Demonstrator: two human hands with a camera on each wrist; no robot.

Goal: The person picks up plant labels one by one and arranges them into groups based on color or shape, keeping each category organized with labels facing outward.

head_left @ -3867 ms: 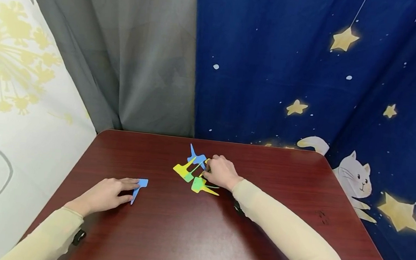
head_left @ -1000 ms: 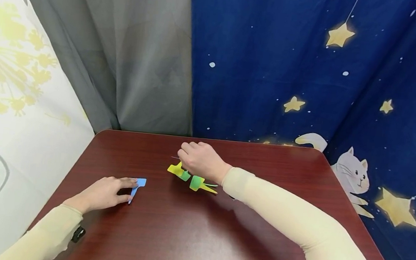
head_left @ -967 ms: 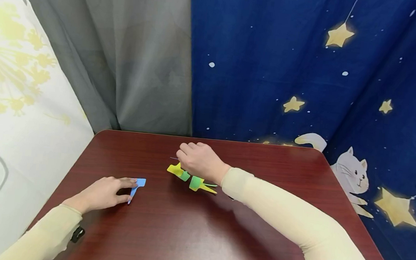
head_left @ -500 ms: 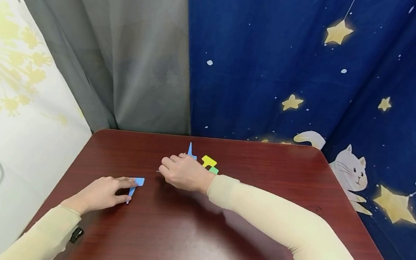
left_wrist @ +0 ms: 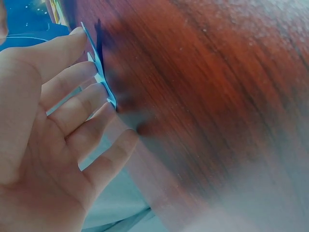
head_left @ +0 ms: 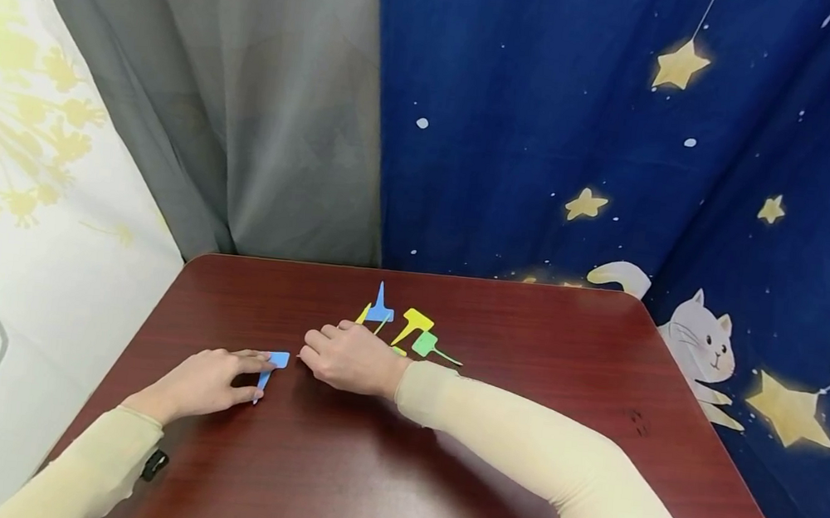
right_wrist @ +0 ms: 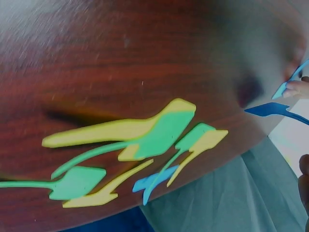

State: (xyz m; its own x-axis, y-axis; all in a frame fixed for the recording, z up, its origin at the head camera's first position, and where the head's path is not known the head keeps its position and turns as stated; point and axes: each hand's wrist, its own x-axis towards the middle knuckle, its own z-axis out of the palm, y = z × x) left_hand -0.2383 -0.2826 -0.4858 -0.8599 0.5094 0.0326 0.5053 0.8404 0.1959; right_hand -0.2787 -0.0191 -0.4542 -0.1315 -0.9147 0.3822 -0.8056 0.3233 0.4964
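When working with both hands this close together, start from the head view: hold the first blue tag (head_left: 279,359) steady on the table (head_left: 246,301) beneath the left hand (head_left: 200,388), fingertips over the head, thumb by the stem. Note the right hand (head_left: 353,359) just beside, curled, with fingertips hidden and only a pale sliver showing ahead of the knuckles. Lift the right sleeve (head_left: 440,391) a little, to avoid dragging the green tag (head_left: 425,343); leave the yellow tag (head_left: 419,320) and third blue tag (head_left: 380,314) undisturbed at the back.

From the left wrist view, read a light touch rather than a clench: fingers extended, only slightly bent, little finger clear of the tag. Add just enough pressure to stop sliding, without bending the thin piece.

Turning to the right wrist view, find the second blue tag (right_wrist: 265,110) near the left fingertips and just beside the first, with the stem running out of frame. Judge that stem as pinched by the right hand, though without sight of the contact. Probably best to match angles first, lower flat, then loosen slowly.
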